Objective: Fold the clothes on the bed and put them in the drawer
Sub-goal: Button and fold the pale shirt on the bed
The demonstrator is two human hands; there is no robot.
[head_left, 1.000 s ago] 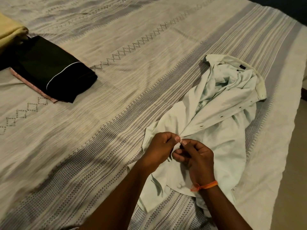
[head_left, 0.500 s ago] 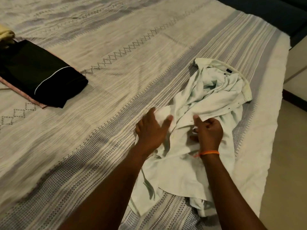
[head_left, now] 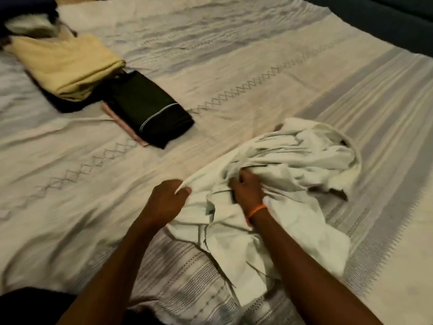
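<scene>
A crumpled white button shirt (head_left: 302, 165) lies on the bed (head_left: 234, 73) at centre right. My left hand (head_left: 167, 200) pinches the shirt's left edge between thumb and fingers. My right hand (head_left: 247, 190), with an orange band at the wrist, grips a bunch of the shirt's fabric near its middle. The shirt's lower part spreads toward me under my right forearm. No drawer is in view.
A folded black garment (head_left: 150, 111) rests on a pink one (head_left: 124, 124) at centre left. Behind it lies a folded yellow garment (head_left: 68, 64), with more clothes (head_left: 28, 22) at the top left corner. The bed's right edge meets a dark surface (head_left: 375, 19).
The view has swung left, bringing the yellow pile into sight. Both hands have taken hold of the shirt: the left closed on its edge, the right dug into the fabric.
</scene>
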